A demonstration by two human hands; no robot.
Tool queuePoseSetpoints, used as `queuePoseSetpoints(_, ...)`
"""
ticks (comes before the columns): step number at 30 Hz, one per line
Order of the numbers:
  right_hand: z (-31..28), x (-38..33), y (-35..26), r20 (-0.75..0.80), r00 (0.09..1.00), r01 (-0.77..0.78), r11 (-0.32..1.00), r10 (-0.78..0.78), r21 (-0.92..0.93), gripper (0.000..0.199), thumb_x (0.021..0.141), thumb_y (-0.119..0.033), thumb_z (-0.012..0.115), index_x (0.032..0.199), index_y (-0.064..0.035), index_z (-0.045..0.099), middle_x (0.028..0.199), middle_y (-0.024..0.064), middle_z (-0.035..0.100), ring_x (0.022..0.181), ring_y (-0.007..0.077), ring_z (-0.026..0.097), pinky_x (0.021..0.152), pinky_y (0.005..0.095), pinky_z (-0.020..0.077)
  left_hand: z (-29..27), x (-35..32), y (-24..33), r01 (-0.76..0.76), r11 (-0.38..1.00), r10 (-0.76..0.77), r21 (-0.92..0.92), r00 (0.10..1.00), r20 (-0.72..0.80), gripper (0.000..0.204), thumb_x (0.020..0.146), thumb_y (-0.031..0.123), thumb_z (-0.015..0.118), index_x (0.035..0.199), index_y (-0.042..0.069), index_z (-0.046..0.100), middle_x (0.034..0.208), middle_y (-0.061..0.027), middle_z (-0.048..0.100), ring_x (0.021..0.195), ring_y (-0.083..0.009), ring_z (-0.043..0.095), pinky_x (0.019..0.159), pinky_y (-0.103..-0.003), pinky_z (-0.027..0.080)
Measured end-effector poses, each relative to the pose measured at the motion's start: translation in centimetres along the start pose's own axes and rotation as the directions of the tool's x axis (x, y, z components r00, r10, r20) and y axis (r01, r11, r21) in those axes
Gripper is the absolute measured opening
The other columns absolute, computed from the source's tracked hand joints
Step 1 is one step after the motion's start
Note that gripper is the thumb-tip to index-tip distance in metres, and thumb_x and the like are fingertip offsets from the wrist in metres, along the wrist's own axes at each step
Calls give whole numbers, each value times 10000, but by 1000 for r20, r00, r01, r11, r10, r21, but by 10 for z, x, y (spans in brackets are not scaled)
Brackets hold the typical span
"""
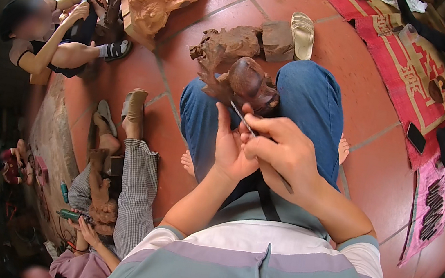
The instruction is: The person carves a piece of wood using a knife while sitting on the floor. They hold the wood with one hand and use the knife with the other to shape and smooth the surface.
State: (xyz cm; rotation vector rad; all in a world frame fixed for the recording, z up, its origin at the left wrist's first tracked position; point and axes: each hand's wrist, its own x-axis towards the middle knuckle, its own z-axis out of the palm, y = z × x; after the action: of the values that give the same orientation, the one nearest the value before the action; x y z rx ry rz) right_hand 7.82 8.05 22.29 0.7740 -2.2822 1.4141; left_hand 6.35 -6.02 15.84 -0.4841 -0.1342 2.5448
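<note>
A dark brown wood carving (249, 82) with a smooth, rounded head stands between my knees, its rough, jagged side to the left. My right hand (288, 153) is closed around a slim metal file (242, 117), fingers pinched on its shaft. The file's grey, textured end points up and left to the carving's lower edge; whether they touch I cannot tell. A dark end sticks out below my palm. Just left of it, my left hand (235, 150) is palm up with the thumb stretched out. Its other fingers are partly hidden behind the right hand, next to the file.
Beyond the carving lie a rough wood block (277, 41), a beige sandal (302, 34) and a large orange-brown carving (166, 0). Co-workers sit at left, lower left and far right. A red mat (387, 66) holds a phone (416, 138); a pink cloth (432, 203) carries several dark tools.
</note>
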Motion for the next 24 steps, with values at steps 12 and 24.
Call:
queuePoseSetpoints(12,8,5,9,26,998,62,998,-62,0,231,640,-57,670,871,-57,648,1044,145,630,937,299,608,767,377,504,7,-2,6,105,978,-89,-180,992,91,531,892,579,521,1075,92,630,738,-27,596,574,-112,591,448,-173,459)
queuePoseSetpoints(24,9,0,-8,77,991,117,991,-112,-68,212,658,-94,655,869,-72,649,1054,143,619,924,296,606,769,375,497,-10,0,10,139,987,-108,-80,943,313,492,926,554,483,937,80,617,725,-23,510,520,-115,534,400,-183,433)
